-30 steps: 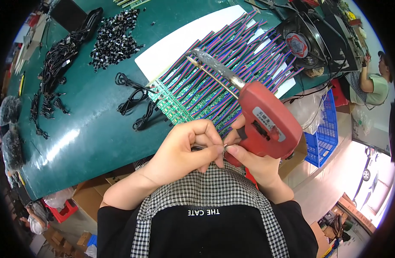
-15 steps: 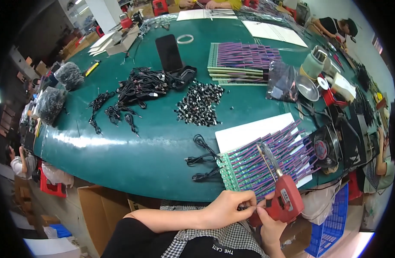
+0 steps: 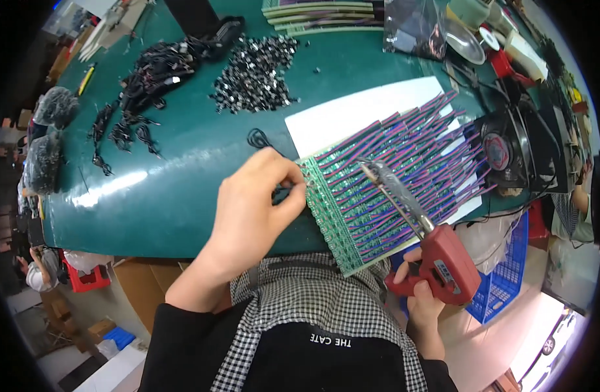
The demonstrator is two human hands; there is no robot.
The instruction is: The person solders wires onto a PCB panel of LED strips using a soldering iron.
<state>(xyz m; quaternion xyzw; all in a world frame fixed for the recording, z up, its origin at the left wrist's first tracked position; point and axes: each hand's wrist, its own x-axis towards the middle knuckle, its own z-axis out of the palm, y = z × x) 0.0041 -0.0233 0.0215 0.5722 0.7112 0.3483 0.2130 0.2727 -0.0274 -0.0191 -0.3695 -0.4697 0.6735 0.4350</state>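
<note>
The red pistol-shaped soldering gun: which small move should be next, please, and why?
Probably, move the metal tip of the red pistol-shaped soldering gun left, toward the left hand. The right hand holds the gun with its tip over the green circuit boards, while the left hand is at the boards' left edge.

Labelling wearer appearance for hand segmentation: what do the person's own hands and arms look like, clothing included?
Left hand and right hand: human, ungloved, no watch visible. Forearms bare below plain black sleeves. Black top with white lettering, under a black-and-white checked apron.
</note>
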